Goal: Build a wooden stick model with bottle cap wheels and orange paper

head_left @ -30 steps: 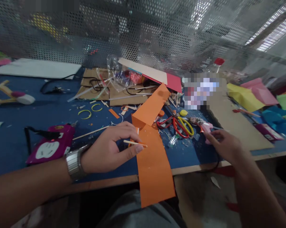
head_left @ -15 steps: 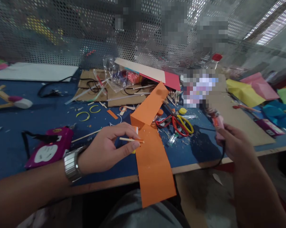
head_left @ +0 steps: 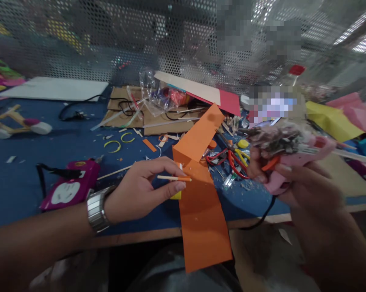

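Between the thumb and fingers of my left hand (head_left: 146, 186) is a thin wooden stick (head_left: 167, 177) with an orange part at its right end. Just right of those fingertips lies a folded orange paper strip (head_left: 204, 219), which hangs over the table's front edge. My right hand (head_left: 301, 178) is wrapped round a pink glue gun (head_left: 280, 180) with an orange trigger and a black cord. Greyish stuff covers the gun's front, and its tip is hard to make out. Something yellow (head_left: 176, 194) shows partly under my left hand.
Red and yellow-handled tools (head_left: 236, 162) lie right of the orange strip. A purple box (head_left: 70, 184) with a black cord stands at the left. Behind are cardboard (head_left: 161, 123), plastic wrap and a red sheet (head_left: 230, 101). Coloured papers (head_left: 334, 121) lie at the right.
The glue gun in my right hand has come up closer to the camera and turned, showing its side. My left hand still holds the stick. The view has shifted slightly.
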Demonstrator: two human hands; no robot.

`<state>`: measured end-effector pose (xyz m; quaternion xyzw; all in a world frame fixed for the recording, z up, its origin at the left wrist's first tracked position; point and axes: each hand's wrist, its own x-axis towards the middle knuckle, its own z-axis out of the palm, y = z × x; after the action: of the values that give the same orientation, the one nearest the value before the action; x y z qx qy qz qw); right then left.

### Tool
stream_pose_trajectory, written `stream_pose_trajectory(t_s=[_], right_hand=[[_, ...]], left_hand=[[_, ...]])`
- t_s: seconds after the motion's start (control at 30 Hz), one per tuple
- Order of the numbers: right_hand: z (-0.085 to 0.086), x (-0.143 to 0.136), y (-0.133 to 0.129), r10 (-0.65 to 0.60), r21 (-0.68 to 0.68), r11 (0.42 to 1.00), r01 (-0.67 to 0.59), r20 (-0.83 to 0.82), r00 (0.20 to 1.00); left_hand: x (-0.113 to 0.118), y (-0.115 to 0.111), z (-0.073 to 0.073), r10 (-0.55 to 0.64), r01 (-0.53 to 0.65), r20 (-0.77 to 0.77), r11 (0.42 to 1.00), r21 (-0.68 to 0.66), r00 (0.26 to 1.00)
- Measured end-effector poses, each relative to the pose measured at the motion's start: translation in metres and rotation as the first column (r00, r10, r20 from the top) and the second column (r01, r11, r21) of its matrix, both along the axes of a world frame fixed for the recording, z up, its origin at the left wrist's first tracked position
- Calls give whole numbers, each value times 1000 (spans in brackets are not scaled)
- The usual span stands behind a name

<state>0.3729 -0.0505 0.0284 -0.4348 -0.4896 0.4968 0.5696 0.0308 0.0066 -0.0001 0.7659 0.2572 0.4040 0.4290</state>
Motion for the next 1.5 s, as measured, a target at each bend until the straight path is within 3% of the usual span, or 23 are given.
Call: stream_pose_trajectory(t_s=[0.13,0.23,0.33,0.43,0.6,0.8,0.93,1.1,1.27,1.5], right_hand=[[4,-13,22,311,-40,950,-309,186,932],[7,-26,38,469,57,864,-500,271,841],[6,-35,46,553,145,781,-607,291,781],[-1,-32,41,521,187,771,-608,363,773],[-9,-26,26,355,219,835,-505,487,798],[-6,-34,29,450,181,735,-654,591,670],[-7,-33,31,446,187,733,-655,595,668],[-8,-31,30,333,197,753,-627,708,623],[-8,-32,32,407,213,697,-685,670,621],[-13,-26,32,396,165,726,-668,693,602]], left_hand=[[0,-1,1,16,-16,-12,1000,-17,1000],[0,-1,0,43,-43,20,998,-40,999],[-1,-2,1,68,-66,53,997,-36,996],[-2,-4,3,97,-99,63,995,29,993],[-2,-5,6,112,-121,65,979,162,992],[0,-3,6,112,-111,15,955,274,994],[0,-3,5,124,-119,4,942,314,992],[-2,-5,3,131,-120,-3,914,387,991],[-1,-5,2,139,-124,-12,914,386,990],[0,-6,1,158,-143,-10,914,381,987]])
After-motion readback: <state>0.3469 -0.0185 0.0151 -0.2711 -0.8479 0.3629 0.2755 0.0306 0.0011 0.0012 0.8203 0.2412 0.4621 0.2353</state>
